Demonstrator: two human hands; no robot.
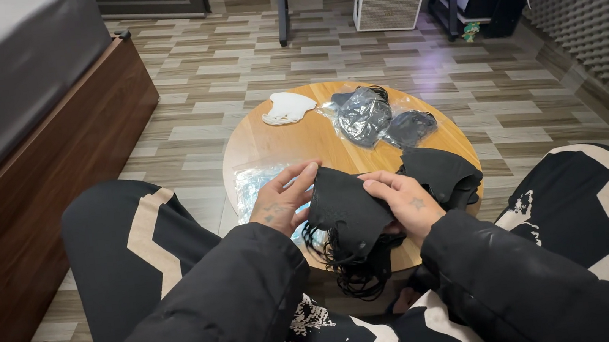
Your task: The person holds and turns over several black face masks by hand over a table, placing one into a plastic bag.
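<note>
— Wood first, at the far left: what stands there?
— Brown wooden bed frame (35, 217) with a grey mattress on top, beside the plank floor (230, 57).
— And the left hand (281, 200)?
— Half curled, thumb and fingertips pinching the left edge of a stack of black face masks (348, 216), just above clear plastic wrappers (252, 184) on the round wooden table (301, 144).
— The right hand (403, 202)?
— Fingers bent over the stack's right side, gripping it; the ear loops dangle below, over the table's near edge.
— What lies further on the table?
— White mask (287, 108) at the back, bagged black masks (363, 115) right of it, loose black masks (442, 170) just beside the right hand.
</note>
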